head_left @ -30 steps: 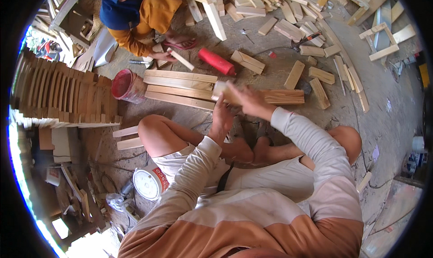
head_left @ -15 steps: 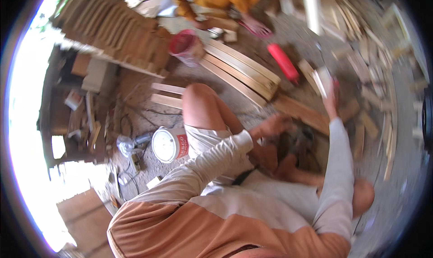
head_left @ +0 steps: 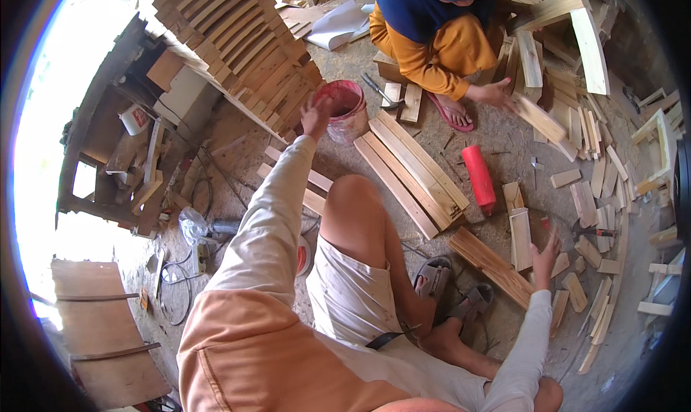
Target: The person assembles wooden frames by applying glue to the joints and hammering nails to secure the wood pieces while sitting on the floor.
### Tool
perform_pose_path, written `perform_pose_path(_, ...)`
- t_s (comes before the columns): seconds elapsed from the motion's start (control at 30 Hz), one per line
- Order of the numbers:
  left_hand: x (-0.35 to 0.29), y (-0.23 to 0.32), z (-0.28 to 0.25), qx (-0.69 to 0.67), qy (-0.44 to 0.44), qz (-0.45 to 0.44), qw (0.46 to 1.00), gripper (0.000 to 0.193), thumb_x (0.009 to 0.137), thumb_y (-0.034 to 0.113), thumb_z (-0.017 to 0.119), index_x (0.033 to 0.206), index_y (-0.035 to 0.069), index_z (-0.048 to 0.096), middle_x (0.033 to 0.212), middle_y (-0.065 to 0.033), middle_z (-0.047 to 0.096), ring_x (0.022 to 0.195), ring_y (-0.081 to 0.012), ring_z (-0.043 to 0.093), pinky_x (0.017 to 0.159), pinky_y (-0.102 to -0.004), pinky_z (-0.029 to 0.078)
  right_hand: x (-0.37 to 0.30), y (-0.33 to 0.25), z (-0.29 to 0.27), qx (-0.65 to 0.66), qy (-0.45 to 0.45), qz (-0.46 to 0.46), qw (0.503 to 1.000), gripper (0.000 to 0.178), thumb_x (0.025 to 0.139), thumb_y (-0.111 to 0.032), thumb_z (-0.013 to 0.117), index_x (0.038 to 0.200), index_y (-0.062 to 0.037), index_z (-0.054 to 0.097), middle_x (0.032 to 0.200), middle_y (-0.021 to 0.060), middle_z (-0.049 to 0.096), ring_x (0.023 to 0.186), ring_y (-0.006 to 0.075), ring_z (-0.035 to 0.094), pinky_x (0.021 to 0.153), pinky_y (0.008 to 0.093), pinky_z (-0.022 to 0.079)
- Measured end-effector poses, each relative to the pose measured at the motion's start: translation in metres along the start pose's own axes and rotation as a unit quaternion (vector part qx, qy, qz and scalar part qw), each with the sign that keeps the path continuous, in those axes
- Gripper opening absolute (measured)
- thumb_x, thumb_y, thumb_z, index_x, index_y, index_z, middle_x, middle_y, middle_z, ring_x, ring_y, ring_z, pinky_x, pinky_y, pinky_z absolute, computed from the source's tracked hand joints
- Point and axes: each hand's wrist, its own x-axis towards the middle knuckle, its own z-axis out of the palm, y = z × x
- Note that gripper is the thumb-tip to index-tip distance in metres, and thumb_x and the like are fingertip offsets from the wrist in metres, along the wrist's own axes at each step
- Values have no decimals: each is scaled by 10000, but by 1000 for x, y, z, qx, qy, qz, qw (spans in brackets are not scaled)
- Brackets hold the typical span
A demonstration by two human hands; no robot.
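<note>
My left hand (head_left: 315,115) reaches out past my knee with its fingers spread, at the left side of a pink-stained bucket (head_left: 348,128); whether it touches the rim I cannot tell. Off to the right, my right hand (head_left: 546,258) is open, fingers stretched and holding nothing. Just left of it lies a pale wooden block (head_left: 520,241), apart from the fingers. A long wooden board (head_left: 493,266) rests on the floor below that block. Several planed wooden strips (head_left: 410,178) lie side by side between the bucket and the board.
Opposite me a person in orange trousers (head_left: 453,59) crouches, one hand at a wooden block (head_left: 540,118). A red cylinder (head_left: 479,178) and a hammer (head_left: 381,92) lie on the floor. Wood is stacked high (head_left: 237,45) at the far left; offcuts (head_left: 583,203) litter the right.
My left hand has gone from before my knee out to the bucket. My right hand has let go of the pale wooden block. The view has shifted, showing more of the other person.
</note>
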Motion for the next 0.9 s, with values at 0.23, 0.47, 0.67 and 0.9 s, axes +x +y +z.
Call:
perform_pose_path(0.23, -84, 98, 7, 108, -198, 84, 971, 223, 905, 165, 556, 1110, 132, 638, 1114, -47, 659, 1142, -269, 598, 1148, -722, 122, -21, 67, -84, -7, 21, 66, 998, 953, 798, -142, 773, 1574, -109, 220, 1569, 245, 317, 1450, 425, 302, 1195, 478, 264)
perform_pose_path(0.47, -145, 79, 13, 8, -108, 97, 989, 211, 875, 91, 540, 1070, 76, 621, 915, -101, 654, 948, -313, 651, 722, -495, 555, -31, 83, -72, -77, -49, 38, 995, 874, 825, -130, 755, 1543, -30, 266, 1544, 267, 349, 1434, 419, 335, 1172, 463, 299)
perform_pose_path(0.67, -108, 94, -42, 13, -259, -10, 966, 268, 960, 259, 514, 955, 46, 677, 902, -163, 719, 807, -359, 707, 679, -503, 560, -36, 73, -82, -38, -68, 43, 996, 854, 834, -123, 752, 1542, -42, 282, 1532, 270, 371, 1434, 399, 349, 1172, 442, 303)
perform_pose_path(0.9, -34, 35, -49, -474, -481, -274, 685, 364, 949, 362, 561, 883, 62, 756, 904, -126, 756, 727, -309, 728, 633, -443, 561, -37, 78, -98, 2, -103, 82, 991, 797, 870, -145, 731, 1538, -52, 304, 1502, 244, 417, 1381, 392, 422, 1119, 440, 370)
